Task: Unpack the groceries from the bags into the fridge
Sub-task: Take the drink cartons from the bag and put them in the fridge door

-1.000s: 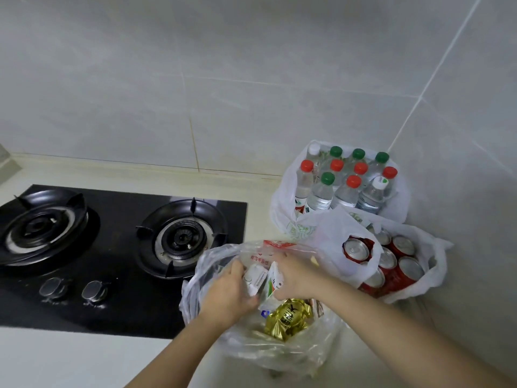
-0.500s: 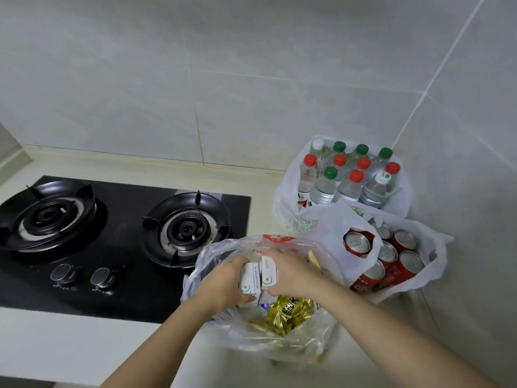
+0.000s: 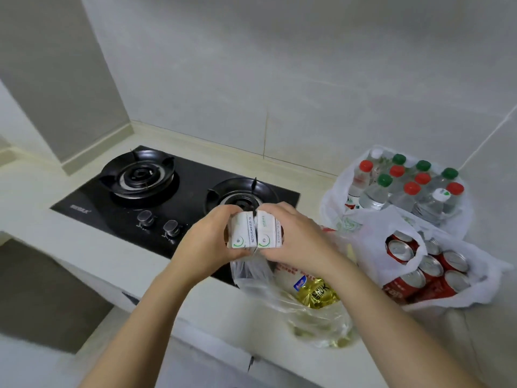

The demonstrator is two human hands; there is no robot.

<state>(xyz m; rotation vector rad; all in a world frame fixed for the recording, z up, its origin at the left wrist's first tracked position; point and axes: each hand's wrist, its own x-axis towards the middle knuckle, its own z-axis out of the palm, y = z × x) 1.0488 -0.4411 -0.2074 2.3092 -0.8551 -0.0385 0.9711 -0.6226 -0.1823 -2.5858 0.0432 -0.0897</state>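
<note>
Two small white cartons with green marks (image 3: 255, 231) are held side by side above the stove's right edge. My left hand (image 3: 208, 242) grips the left carton and my right hand (image 3: 296, 236) grips the right one. Below them a clear plastic bag (image 3: 316, 312) lies open on the counter with a gold packet (image 3: 317, 292) and other packets inside. A white bag of red cans (image 3: 425, 267) sits to the right. Behind it stands a white bag of water bottles (image 3: 402, 186) with red and green caps. No fridge is in view.
A black two-burner gas stove (image 3: 179, 191) with two knobs (image 3: 158, 222) fills the counter to the left. The pale counter's front edge (image 3: 84, 270) runs diagonally below it, with a dark floor beyond. Tiled walls close the back and right.
Both hands have lifted the two cartons up out of the clear bag and over the stove's edge. The camera has swung left and back, showing more counter and floor.
</note>
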